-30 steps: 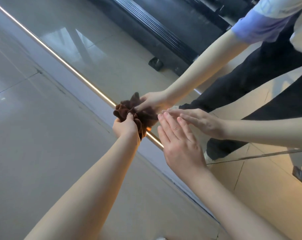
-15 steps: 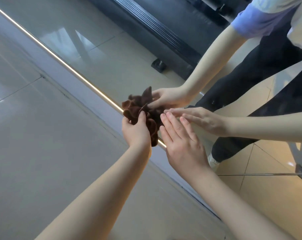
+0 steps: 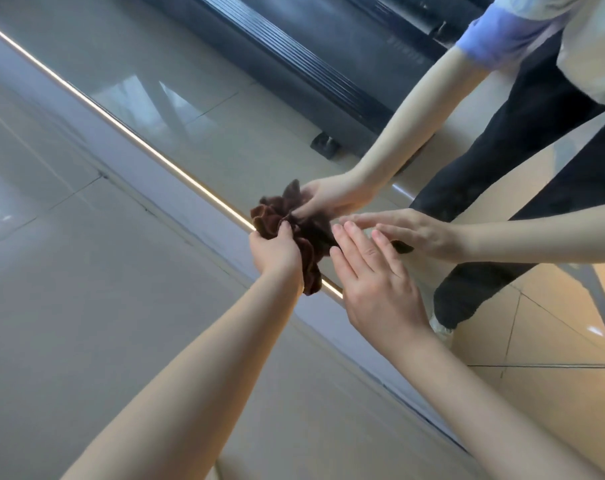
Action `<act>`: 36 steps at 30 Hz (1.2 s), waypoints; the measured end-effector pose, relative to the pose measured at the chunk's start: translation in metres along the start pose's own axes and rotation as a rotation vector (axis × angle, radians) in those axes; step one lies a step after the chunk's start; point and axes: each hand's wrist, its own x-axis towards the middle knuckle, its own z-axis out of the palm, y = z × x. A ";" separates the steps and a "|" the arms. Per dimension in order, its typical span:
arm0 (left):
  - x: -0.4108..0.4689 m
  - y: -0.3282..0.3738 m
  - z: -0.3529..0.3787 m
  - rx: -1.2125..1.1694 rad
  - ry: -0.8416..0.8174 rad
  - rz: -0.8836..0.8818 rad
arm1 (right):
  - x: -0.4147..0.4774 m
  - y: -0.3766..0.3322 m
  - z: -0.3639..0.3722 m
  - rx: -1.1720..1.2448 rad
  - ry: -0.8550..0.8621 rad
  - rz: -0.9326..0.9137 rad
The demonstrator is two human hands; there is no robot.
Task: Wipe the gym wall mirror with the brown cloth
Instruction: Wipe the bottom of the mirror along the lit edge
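Note:
The brown cloth [image 3: 306, 237] is bunched into a ruffled wad, and my left hand [image 3: 275, 249] grips it against the bottom edge of the wall mirror [image 3: 197, 109]. My right hand [image 3: 374, 282] is flat with straight fingers beside the cloth, fingertips at the glass, holding nothing. The mirror shows the reflection of both hands, the cloth, a blue sleeve and dark trousers.
A bright metal strip [image 3: 128, 136] runs diagonally along the mirror's lower edge above a grey skirting band [image 3: 176, 188]. Glossy beige floor tiles [image 3: 86, 289] fill the lower left. A dark machine base with a small foot [image 3: 325, 145] is reflected in the mirror.
My left hand has carried the cloth a little to the right along the mirror's lower edge, closer to my right hand. The right hand stays flat at the glass.

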 end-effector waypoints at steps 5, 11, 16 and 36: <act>0.017 0.028 -0.010 -0.001 0.005 0.108 | 0.023 -0.006 -0.002 -0.037 0.028 -0.013; 0.012 0.012 -0.006 0.012 -0.048 0.099 | 0.046 -0.014 0.007 0.022 0.135 -0.002; 0.032 0.040 -0.012 0.031 0.029 0.076 | 0.047 -0.010 0.010 -0.008 0.128 -0.043; 0.068 0.046 -0.018 -0.020 0.036 0.032 | 0.097 -0.032 0.023 -0.025 0.156 -0.078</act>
